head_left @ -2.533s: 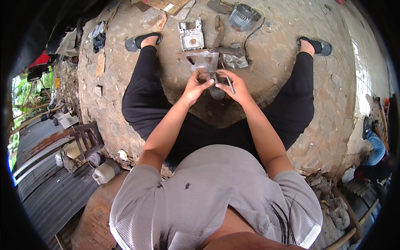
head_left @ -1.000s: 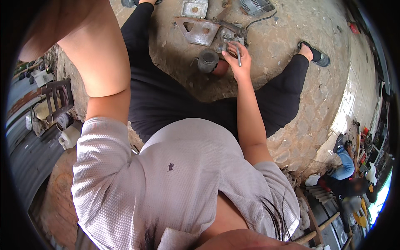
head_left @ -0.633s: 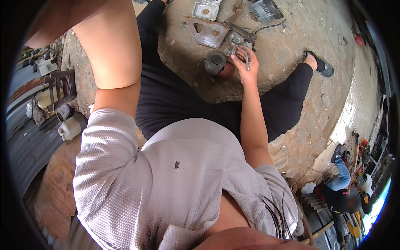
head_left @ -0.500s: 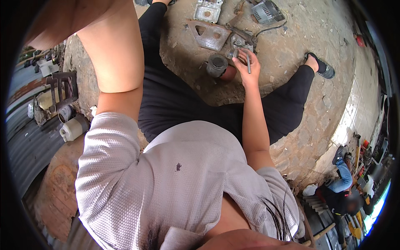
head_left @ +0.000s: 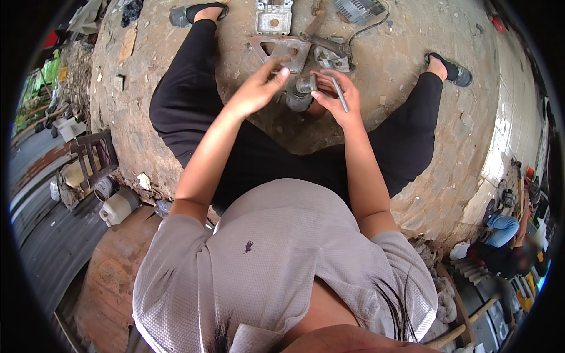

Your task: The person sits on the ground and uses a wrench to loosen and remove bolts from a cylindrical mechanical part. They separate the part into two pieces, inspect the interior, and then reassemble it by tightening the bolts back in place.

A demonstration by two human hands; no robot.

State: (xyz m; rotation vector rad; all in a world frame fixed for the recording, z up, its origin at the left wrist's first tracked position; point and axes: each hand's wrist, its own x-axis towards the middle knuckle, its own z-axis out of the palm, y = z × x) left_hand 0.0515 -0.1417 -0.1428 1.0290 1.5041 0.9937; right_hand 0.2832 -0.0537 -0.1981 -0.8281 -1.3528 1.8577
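My right hand point(head_left: 341, 97) is closed round a short metal cylindrical part point(head_left: 306, 84) with a rounded, ringed side. A thin grey metal rod point(head_left: 339, 94) sticks out between the fingers of the same hand. To its left, my left hand point(head_left: 259, 91) has its thumb and fingers apart and holds nothing; it is apart from the cylindrical part. Below the hands on the ground stands a dark round metal canister point(head_left: 299, 102), partly hidden by the held part. A reddish piece beside it is mostly covered by my right hand.
Beyond my hands lie a rusty metal plate with a triangular hole point(head_left: 289, 52), a metal casting point(head_left: 273, 17), another casting point(head_left: 331, 60) and a finned motor point(head_left: 358, 9) with a cable. My legs spread either side. A white jug point(head_left: 119, 207) stands left; another person sits far right.
My left arm has come down from high at the upper left, and the left hand is now close to the right. My right hand has turned and moved slightly left with the metal part and rod.
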